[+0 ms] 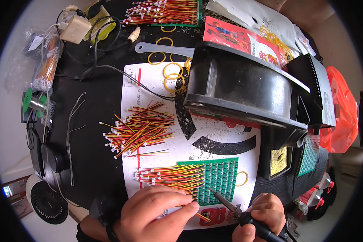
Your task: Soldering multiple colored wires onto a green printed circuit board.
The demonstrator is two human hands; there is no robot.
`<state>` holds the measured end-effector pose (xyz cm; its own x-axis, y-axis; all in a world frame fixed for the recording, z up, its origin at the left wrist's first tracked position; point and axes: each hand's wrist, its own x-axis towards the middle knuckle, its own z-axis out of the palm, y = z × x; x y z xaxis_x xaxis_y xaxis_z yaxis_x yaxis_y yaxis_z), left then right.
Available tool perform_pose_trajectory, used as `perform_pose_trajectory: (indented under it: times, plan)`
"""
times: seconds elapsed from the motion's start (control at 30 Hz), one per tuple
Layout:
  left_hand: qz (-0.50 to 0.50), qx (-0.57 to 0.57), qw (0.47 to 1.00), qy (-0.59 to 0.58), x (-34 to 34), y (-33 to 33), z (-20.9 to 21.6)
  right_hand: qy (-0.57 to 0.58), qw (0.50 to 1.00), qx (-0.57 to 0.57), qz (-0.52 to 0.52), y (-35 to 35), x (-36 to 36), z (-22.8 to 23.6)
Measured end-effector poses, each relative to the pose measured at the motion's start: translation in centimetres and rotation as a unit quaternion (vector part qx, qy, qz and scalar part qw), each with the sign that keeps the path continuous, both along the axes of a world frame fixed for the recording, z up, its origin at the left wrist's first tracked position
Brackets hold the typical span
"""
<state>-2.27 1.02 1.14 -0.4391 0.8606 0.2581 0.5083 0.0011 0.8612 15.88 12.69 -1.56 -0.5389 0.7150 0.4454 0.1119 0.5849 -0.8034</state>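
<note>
Soldering wire leads onto a green circuit board (pixel 218 179) lying at six o'clock on the white sheet (pixel 149 80). Left hand (pixel 153 215) pinching a red-and-yellow wire (pixel 201 216) between thumb and forefinger, fingertips closed on it. Right hand (pixel 262 215) gripping the soldering iron (pixel 230 205), fingers wrapped tight, tip angling toward ten o'clock at the board's lower edge. Looking partly done: wired leads (pixel 169 177) fanning off the board toward nine o'clock, right columns bare, loose wire pile (pixel 139 129) waiting at ten o'clock.
</note>
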Motion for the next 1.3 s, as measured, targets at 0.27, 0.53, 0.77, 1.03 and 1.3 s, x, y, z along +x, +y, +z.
perform_pose_trajectory:
  times: [0.27, 0.53, 0.77, 1.03, 1.3]
  plan:
    - [-0.022, -0.048, 0.982, 0.183, 1.1, 0.0, -0.5, -0.018, 0.997, -0.005, 0.074, 0.6, -0.5, 0.9]
    - [-0.001, -0.076, 0.978, 0.195, 1.4, 0.2, -1.3, -0.055, 0.998, -0.015, 0.02, 0.7, -0.2, 1.3]
    - [-0.001, -0.084, 0.981, 0.177, 1.2, 0.4, -1.7, -0.083, 0.969, -0.042, 0.227, 3.5, 1.5, 1.3]
    - [0.002, -0.106, 0.984, 0.143, 1.3, 0.4, -1.5, -0.057, 0.987, -0.002, 0.151, 2.1, -1.6, 2.5]
    - [0.001, -0.098, 0.984, 0.147, 1.2, 0.5, -1.5, -0.064, 0.984, -0.002, 0.167, 2.3, -1.4, 2.4]
